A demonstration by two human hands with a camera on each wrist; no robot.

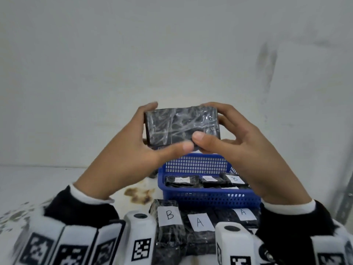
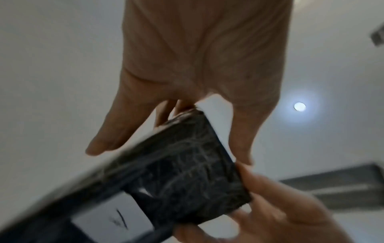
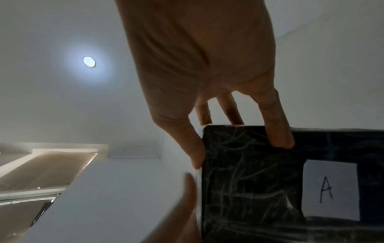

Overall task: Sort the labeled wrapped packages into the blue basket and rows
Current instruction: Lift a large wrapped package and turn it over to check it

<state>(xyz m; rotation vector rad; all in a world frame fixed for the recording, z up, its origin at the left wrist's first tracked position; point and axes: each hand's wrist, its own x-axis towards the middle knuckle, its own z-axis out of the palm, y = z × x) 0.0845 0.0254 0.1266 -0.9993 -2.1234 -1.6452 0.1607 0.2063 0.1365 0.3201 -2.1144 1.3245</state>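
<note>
Both hands, left hand (image 1: 133, 148) and right hand (image 1: 246, 146), grip a crinkly, film-wrapped black rectangular package (image 1: 181, 127) labelled A, raised at 12 o'clock above the blue mesh basket (image 1: 210, 196) holding labelled packages.

Both arms wear black sleeves (image 1: 80, 211) ending in white cuffs (image 1: 89, 196) at the wrists; the hands are bare. Each wrist carries a white box-shaped camera unit (image 1: 140, 238) with a dark round lens on top and a black-and-white square code marker on its face. White panels (image 1: 63, 245) printed with the same kind of markers (blurred at the frame's edge) wrap the forearms.
</note>
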